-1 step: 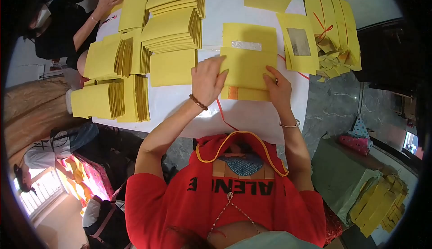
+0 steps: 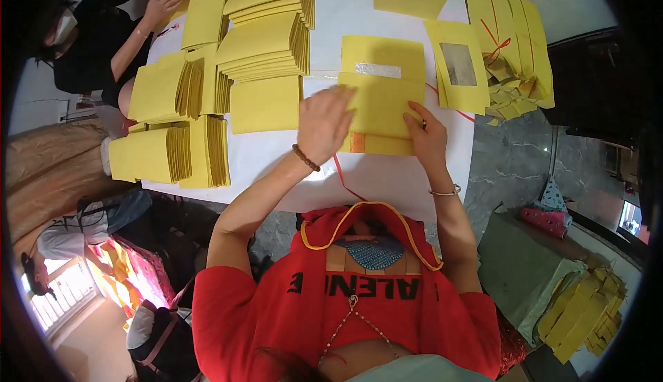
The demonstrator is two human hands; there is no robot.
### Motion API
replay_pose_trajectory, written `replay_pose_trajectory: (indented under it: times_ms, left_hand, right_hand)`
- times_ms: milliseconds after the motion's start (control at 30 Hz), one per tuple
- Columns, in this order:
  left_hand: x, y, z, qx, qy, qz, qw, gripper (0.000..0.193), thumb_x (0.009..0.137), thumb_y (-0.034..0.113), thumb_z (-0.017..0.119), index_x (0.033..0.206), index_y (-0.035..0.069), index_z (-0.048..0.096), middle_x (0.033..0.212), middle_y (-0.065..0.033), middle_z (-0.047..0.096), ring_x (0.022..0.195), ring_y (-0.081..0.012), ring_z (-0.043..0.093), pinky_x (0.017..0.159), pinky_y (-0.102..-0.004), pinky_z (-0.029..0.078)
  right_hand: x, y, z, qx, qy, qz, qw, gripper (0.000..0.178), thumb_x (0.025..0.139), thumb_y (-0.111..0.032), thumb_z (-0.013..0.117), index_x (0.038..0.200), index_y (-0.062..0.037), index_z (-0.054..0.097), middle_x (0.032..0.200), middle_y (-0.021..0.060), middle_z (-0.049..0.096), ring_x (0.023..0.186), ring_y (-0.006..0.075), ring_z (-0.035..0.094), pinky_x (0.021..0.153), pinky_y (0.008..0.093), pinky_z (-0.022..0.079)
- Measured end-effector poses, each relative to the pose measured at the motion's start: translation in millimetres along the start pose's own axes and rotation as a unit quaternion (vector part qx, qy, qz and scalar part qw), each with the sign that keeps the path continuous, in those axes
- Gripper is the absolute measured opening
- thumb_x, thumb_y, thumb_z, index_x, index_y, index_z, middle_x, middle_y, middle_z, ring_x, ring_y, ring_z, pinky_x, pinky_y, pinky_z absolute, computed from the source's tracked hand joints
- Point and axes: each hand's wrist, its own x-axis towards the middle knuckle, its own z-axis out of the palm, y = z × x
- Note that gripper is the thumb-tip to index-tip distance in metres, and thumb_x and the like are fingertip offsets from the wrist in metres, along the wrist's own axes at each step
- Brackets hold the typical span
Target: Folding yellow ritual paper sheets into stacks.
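Note:
In front of me on the white-covered table lies a yellow paper envelope (image 2: pixel 380 102) with its upper flap unfolded. A shiny clear strip (image 2: pixel 377 70) crosses it just below the flap, and an orange-brown patch (image 2: pixel 358 141) shows at its lower edge. Across the envelope's left edge rests my left hand (image 2: pixel 326 125), its fingers stretched out and pressed flat together on the paper. My right hand (image 2: pixel 428 133) has its fingers curled against the right edge, pinching the paper there. Part of the left edge is hidden under my left hand.
Stacks of yellow envelopes (image 2: pixel 266 43) fill the table's left side. Windowed envelopes (image 2: pixel 456 64) and a bundle tied with red string (image 2: pixel 514 36) lie at the right. A co-worker (image 2: pixel 90 43) sits at the far left, hands on envelopes. A green-covered box (image 2: pixel 521 261) stands lower right.
My left hand has moved slightly right over the envelope, its fingers going from curled at the edge to flat. My right hand stays at the right edge.

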Motion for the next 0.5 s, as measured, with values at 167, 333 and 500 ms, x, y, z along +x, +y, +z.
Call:
replay_pose_trajectory:
  times_ms: [167,333,500]
  left_hand:
    - [2,22,13,-0.047,-0.185,0.187,0.964,0.056,0.077,0.029,0.066,0.127,0.009,0.049,0.133,-0.0131,0.044,0.126,-0.0329,0.037,0.102,-0.0452,0.029]
    - [-5,16,26,0.009,-0.212,0.205,0.955,0.065,0.077,0.044,0.062,0.131,0.012,0.045,0.135,-0.0121,0.043,0.128,-0.0309,0.035,0.104,-0.0502,0.025]
    - [-6,19,31,0.021,-0.209,0.193,0.958,0.067,0.076,0.047,0.062,0.133,0.016,0.044,0.137,-0.0112,0.041,0.129,-0.0321,0.033,0.105,-0.0519,0.023]
  right_hand:
    - [1,8,4,0.022,0.024,-0.035,0.999,0.029,0.081,-0.019,0.063,0.108,-0.0076,0.064,0.078,0.0130,0.066,0.058,0.0179,0.056,0.058,0.0295,0.044]
    - [0,-1,1,-0.013,0.003,-0.008,1.000,0.029,0.081,-0.019,0.063,0.108,-0.0082,0.064,0.078,0.0132,0.066,0.058,0.0171,0.056,0.059,0.0300,0.045]
    - [1,-2,0,0.014,0.006,-0.001,1.000,0.029,0.081,-0.017,0.063,0.110,-0.0095,0.063,0.079,0.0134,0.066,0.057,0.0184,0.056,0.058,0.0306,0.045]
